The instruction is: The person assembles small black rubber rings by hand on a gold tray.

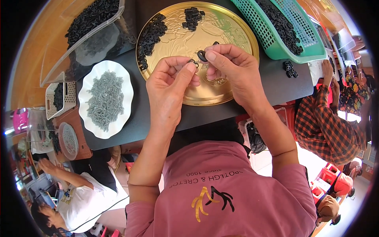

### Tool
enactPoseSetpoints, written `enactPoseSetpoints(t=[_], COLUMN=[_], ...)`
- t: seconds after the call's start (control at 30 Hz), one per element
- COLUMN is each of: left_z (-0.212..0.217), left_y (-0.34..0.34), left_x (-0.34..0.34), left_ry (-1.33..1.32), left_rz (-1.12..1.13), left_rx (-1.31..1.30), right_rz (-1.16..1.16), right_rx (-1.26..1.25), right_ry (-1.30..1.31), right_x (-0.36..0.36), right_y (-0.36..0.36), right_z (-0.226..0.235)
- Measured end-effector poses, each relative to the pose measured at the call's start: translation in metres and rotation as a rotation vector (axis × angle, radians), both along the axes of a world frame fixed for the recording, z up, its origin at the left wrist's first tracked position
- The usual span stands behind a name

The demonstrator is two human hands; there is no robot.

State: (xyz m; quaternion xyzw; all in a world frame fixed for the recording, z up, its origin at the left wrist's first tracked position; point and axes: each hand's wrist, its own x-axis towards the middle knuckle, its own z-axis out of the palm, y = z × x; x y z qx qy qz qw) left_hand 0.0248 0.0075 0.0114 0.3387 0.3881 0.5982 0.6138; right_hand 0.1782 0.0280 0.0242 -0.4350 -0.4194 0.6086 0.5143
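Observation:
My left hand (167, 81) and my right hand (239, 71) meet over a round gold tray (197, 96). Between thumb and index finger, the left hand pinches a small dark part (194, 62), mostly hidden by the fingertips. The right hand grips a black oval plastic ring (202, 56) by its edge, with the thumb on it. The two pieces are close together but seem apart. Another bit of black shows just behind the right fingers. Black plastic pieces (152, 35) lie in a heap along the tray's left side, and a smaller cluster (193, 18) sits near its far rim.
Left of the tray, a scalloped white dish (127, 93) holds grey screws (104, 100). A clear bin (59, 59) of black parts stands far left, a green basket (272, 45) of them far right. Loose black pieces (290, 69) lie beside the basket. People sit on both sides.

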Motion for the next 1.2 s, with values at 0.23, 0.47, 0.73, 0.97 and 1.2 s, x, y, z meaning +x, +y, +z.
enactPoseSetpoints(t=[0.23,0.47,0.73,0.97,1.2], left_z=[0.0,0.001,0.0,0.002,-0.003], left_y=[-0.002,-0.003,-0.001,-0.001,-0.003], left_x=[-0.001,-0.001,0.0,0.0,0.002], left_ry=[-0.005,-0.028,-0.081,-0.109,0.014], left_rz=[0.016,0.006,-0.034,-0.054,-0.017], left_rx=[0.014,0.129,0.051,0.006,0.023], right_rz=[0.036,0.034,0.027,0.101,0.023], right_rx=[0.028,0.155,0.432,-0.02,-0.148], right_ry=[0.02,-0.076,-0.45,-0.188,0.263], right_x=[0.0,-0.007,0.007,0.013,0.004], right_y=[-0.002,-0.004,0.007,0.004,0.004], right_z=[-0.001,-0.004,-0.018,-0.001,-0.009])
